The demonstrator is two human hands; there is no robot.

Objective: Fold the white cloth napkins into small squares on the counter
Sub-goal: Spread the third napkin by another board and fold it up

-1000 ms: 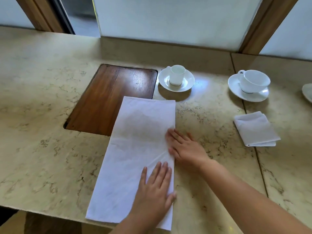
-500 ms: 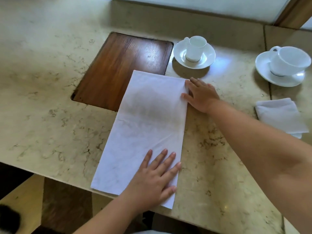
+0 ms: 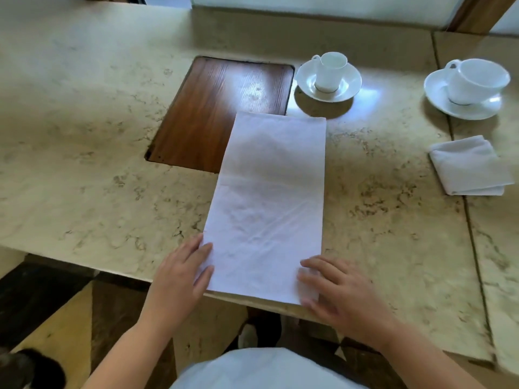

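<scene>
— What's different from half a second back?

— Both my hands have dropped to the near end of the long napkin. My right hand was up at the far right corner beside the small cup; now it lies on the near right corner, at about five o'clock of the cloth. My left hand was flat on the middle of the near end; now it sits at the near left corner, about seven o'clock, thumb and fingertips on the edge.

— Are you gripping it?

— No. Left fingers are loosely spread and resting on the cloth's border. Right fingers are spread too, though blurred, so whether they pinch the corner I cannot tell.

— Where does the napkin lie?

— Flat on the marble counter, a tall strip running from the near edge toward twelve o'clock, its far left corner overlapping the wooden inset.

— Count things for me.

— Two napkins: the strip, and one folded square at three o'clock. Two cups on two saucers: the small cup at one o'clock, the large cup at two o'clock. One wooden inset. Two hands.
</scene>
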